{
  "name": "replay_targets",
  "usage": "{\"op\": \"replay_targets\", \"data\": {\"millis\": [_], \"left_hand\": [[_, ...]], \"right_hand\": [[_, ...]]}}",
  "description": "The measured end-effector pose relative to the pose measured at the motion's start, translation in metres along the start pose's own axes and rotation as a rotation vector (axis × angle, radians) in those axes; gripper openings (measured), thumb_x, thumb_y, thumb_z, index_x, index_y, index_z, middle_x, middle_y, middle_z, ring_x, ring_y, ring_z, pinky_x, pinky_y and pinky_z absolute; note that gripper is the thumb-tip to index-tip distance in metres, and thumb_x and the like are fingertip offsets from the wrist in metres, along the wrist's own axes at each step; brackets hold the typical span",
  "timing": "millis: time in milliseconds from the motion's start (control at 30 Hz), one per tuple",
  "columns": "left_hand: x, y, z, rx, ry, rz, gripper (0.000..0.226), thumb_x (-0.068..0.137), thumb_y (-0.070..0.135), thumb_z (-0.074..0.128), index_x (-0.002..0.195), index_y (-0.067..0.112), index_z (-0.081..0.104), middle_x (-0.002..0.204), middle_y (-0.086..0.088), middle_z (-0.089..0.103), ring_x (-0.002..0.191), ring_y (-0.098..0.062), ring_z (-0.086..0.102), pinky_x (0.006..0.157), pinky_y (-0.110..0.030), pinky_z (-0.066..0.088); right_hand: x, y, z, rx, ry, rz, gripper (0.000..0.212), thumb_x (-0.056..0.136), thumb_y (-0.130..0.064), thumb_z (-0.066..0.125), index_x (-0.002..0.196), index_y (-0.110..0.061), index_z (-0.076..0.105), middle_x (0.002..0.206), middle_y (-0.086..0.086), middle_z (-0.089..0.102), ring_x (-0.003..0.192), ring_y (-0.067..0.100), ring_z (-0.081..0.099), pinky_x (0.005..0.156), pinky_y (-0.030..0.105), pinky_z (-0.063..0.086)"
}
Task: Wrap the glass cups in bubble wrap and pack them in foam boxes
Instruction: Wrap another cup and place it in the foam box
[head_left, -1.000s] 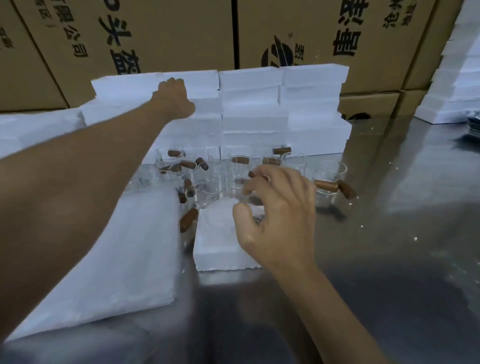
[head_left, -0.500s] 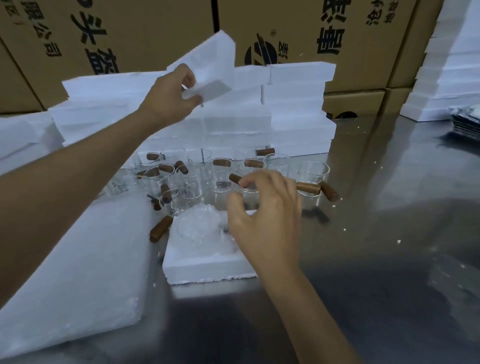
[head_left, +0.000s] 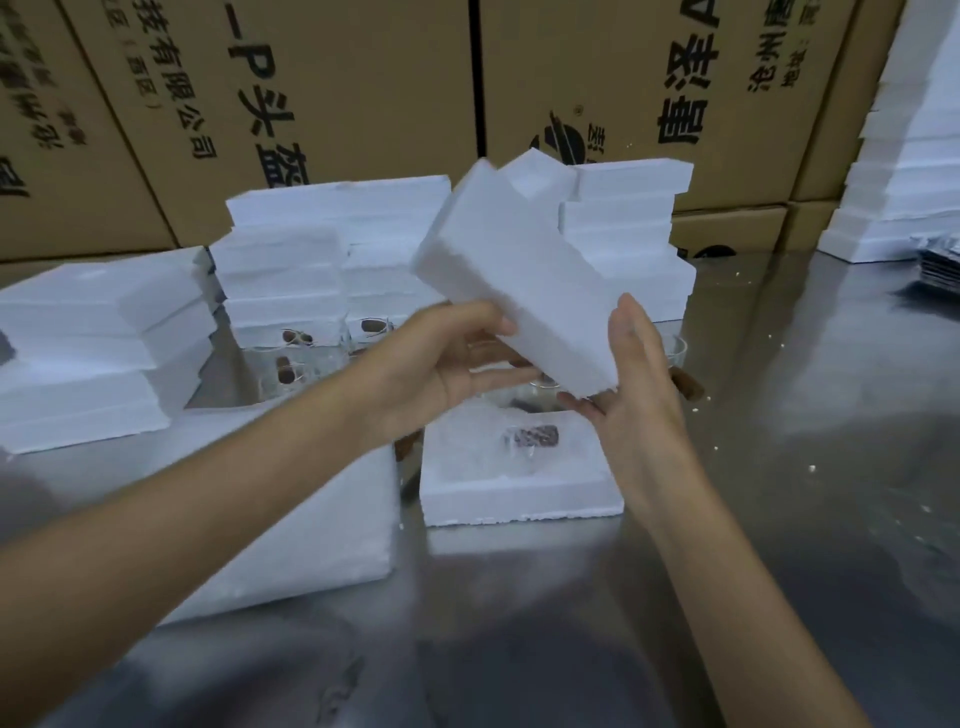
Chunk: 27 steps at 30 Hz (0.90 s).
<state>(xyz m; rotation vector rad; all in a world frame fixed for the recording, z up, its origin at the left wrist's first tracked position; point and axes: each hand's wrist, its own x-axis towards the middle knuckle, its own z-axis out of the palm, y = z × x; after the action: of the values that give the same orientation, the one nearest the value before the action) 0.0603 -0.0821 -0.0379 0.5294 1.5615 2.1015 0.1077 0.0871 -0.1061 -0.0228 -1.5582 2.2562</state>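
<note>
Foam lid (head_left: 524, 291), between both hands, hides most glass cups (head_left: 291, 364).

Dim, soft light; glare on the steel table (head_left: 779, 467); motion blur throughout.

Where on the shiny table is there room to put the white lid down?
Bare steel lies right of the open foam box, and along the near edge of the table. It is crowded behind the box, with glass cups and foam stacks.

Left hand (head_left: 441, 358) and right hand (head_left: 631, 379) holding tilted foam lid (head_left: 524, 280) above open foam box (head_left: 519, 499), wrapped cup (head_left: 530, 439) inside
</note>
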Motion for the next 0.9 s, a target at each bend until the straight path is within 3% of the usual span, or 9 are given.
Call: {"op": "replay_targets", "data": {"millis": [133, 233, 333, 433, 533, 667, 733, 833, 900], "left_hand": [[-0.027, -0.014, -0.005, 0.161, -0.104, -0.025, 0.038, 0.09, -0.005, 0.054, 0.127, 0.004, 0.059, 0.124, -0.012, 0.069, 0.115, -0.03, 0.067, 0.094, -0.034, 0.056], [-0.04, -0.017, -0.024, 0.187, 0.122, -0.008, 0.046, 0.091, -0.014, 0.048, 0.133, 0.004, 0.054, 0.122, -0.011, 0.07, 0.11, -0.028, 0.069, 0.091, -0.032, 0.057], [-0.051, -0.016, -0.044, 0.198, 0.332, 0.061, 0.046, 0.089, -0.009, 0.055, 0.128, 0.015, 0.058, 0.124, -0.01, 0.067, 0.111, -0.03, 0.068, 0.093, -0.039, 0.058], [-0.059, -0.013, -0.053, 0.411, 0.333, 0.05, 0.037, 0.09, 0.018, 0.066, 0.125, 0.031, 0.063, 0.125, -0.001, 0.066, 0.114, -0.021, 0.065, 0.097, -0.039, 0.054], [-0.062, -0.016, -0.048, 0.681, 0.303, 0.013, 0.027, 0.093, 0.038, 0.064, 0.119, 0.048, 0.063, 0.131, 0.013, 0.057, 0.119, -0.005, 0.057, 0.103, -0.034, 0.046], [-0.061, -0.026, -0.045, 0.792, 0.266, -0.02, 0.03, 0.093, 0.041, 0.065, 0.122, 0.048, 0.058, 0.136, 0.02, 0.045, 0.121, -0.005, 0.052, 0.095, -0.025, 0.04], [-0.061, -0.027, -0.045, 0.852, 0.251, -0.032, 0.034, 0.095, 0.043, 0.063, 0.127, 0.047, 0.054, 0.131, 0.021, 0.044, 0.121, -0.005, 0.052, 0.091, -0.021, 0.037], [-0.057, -0.026, -0.046, 0.911, 0.222, -0.067, 0.038, 0.096, 0.046, 0.059, 0.134, 0.044, 0.052, 0.125, 0.015, 0.047, 0.13, -0.011, 0.047, 0.098, -0.024, 0.034], [-0.054, -0.025, -0.048, 0.912, 0.192, -0.095, 0.04, 0.097, 0.043, 0.058, 0.136, 0.04, 0.051, 0.136, 0.011, 0.048, 0.137, -0.009, 0.04, 0.106, -0.027, 0.035]], "right_hand": [[-0.009, -0.004, -0.008, 0.156, -0.026, 0.043, 0.055, 0.083, -0.029, 0.076, 0.133, -0.041, 0.056, 0.124, -0.009, 0.066, 0.092, 0.015, 0.068, 0.06, 0.024, 0.051], [-0.015, -0.006, -0.018, 0.056, 0.09, 0.041, 0.053, 0.073, -0.032, 0.075, 0.121, -0.05, 0.062, 0.123, -0.008, 0.061, 0.095, 0.014, 0.062, 0.06, 0.026, 0.049], [-0.024, -0.001, -0.023, -0.164, 0.155, 0.013, 0.048, 0.075, -0.039, 0.072, 0.118, -0.058, 0.059, 0.133, -0.02, 0.048, 0.115, 0.006, 0.056, 0.073, 0.028, 0.051], [-0.03, 0.015, -0.02, -0.454, 0.15, -0.075, 0.048, 0.085, -0.042, 0.07, 0.128, -0.054, 0.053, 0.135, -0.025, 0.047, 0.127, -0.009, 0.04, 0.096, 0.017, 0.039], [-0.03, 0.024, -0.018, -0.653, 0.081, -0.035, 0.053, 0.086, -0.053, 0.065, 0.136, -0.056, 0.048, 0.148, -0.012, 0.042, 0.14, 0.005, 0.029, 0.111, 0.027, 0.031], [-0.03, 0.026, -0.02, -0.628, 0.044, -0.034, 0.052, 0.088, -0.048, 0.065, 0.137, -0.052, 0.049, 0.149, -0.016, 0.04, 0.141, 0.003, 0.027, 0.109, 0.025, 0.028], [-0.031, 0.025, -0.019, -0.584, 0.055, -0.046, 0.05, 0.089, -0.042, 0.066, 0.136, -0.047, 0.051, 0.141, -0.023, 0.045, 0.135, 0.0, 0.034, 0.102, 0.016, 0.03], [-0.03, 0.026, -0.018, -0.535, 0.074, -0.031, 0.043, 0.089, -0.036, 0.067, 0.13, -0.041, 0.054, 0.126, -0.029, 0.051, 0.124, -0.002, 0.044, 0.082, 0.006, 0.032], [-0.029, 0.027, -0.018, -0.519, 0.077, -0.018, 0.042, 0.089, -0.037, 0.067, 0.128, -0.042, 0.053, 0.128, -0.026, 0.05, 0.122, -0.003, 0.043, 0.08, 0.005, 0.031]]}}
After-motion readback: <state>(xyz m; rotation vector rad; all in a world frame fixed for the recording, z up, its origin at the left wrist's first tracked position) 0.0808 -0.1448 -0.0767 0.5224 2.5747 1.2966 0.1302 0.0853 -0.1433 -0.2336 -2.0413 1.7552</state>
